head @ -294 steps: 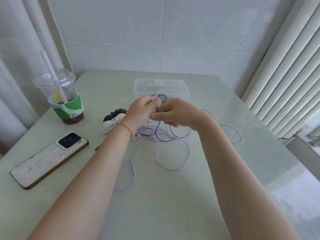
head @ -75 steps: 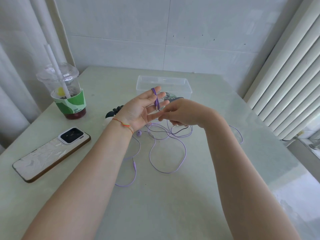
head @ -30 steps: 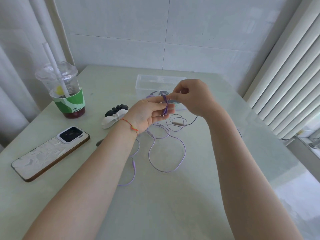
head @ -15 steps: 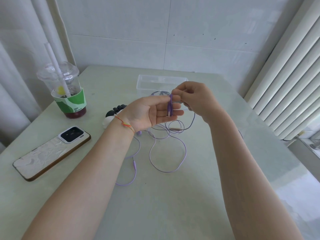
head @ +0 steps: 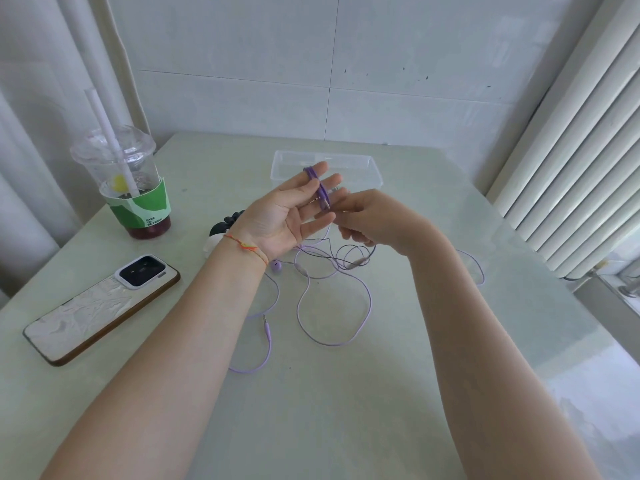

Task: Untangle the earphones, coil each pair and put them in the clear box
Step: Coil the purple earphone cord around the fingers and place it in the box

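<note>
since half a second ago the right hand (head: 367, 216) has dropped from above the left fingertips to just beside them, pinching the thin dark-purple earphone cord (head: 320, 194). nearest, a loose pale-lilac earphone cable (head: 332, 306) sprawls below both hands. left hand (head: 287, 216) spread palm-up, fingers straight, cord wound round them. step: coiling; next wrap needs steady tension. beyond the fingertips, the clear rectangular plastic box (head: 374, 168).
</note>
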